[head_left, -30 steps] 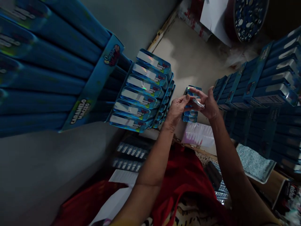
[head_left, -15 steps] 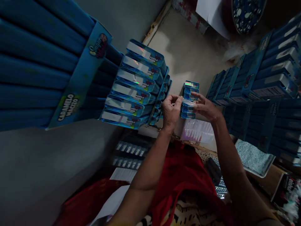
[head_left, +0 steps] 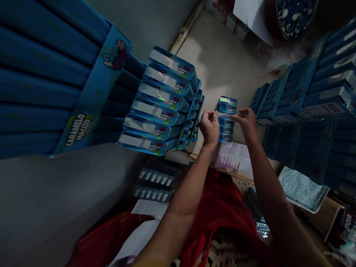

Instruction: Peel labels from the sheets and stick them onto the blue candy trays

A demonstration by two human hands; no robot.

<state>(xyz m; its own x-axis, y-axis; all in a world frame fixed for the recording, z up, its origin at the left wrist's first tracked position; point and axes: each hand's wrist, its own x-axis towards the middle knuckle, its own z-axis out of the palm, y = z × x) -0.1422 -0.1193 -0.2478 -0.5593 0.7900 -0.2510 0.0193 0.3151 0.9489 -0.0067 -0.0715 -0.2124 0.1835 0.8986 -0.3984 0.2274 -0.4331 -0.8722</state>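
Note:
A pale, see-through strip (head_left: 226, 116) stretches between my two hands, pinched at both ends. It looks like a sticker or piece of tape. My left hand (head_left: 210, 128) has its fingers closed on the near-left end. At the other end, thumb and fingers of my right hand (head_left: 247, 120) pinch it. Right behind the strip stands a small row of blue candy boxes (head_left: 226, 132), their ends facing me. The topmost box end (head_left: 228, 101) carries a shiny rainbow-like sticker. Whether the strip touches the box behind it, I cannot tell.
Tall banded stacks of blue boxes (head_left: 158, 100) rise close on the left, and more banded boxes (head_left: 314, 85) on the right. A sheet of pale strips (head_left: 233, 155) lies at the table's near edge. A tray (head_left: 319, 202) of pale blue material sits right; a round tub (head_left: 296, 18) stands behind.
My right hand's spread fingers have drawn together. The strip now shows stretched between both hands, slightly higher over the row of boxes. The view has shifted slightly.

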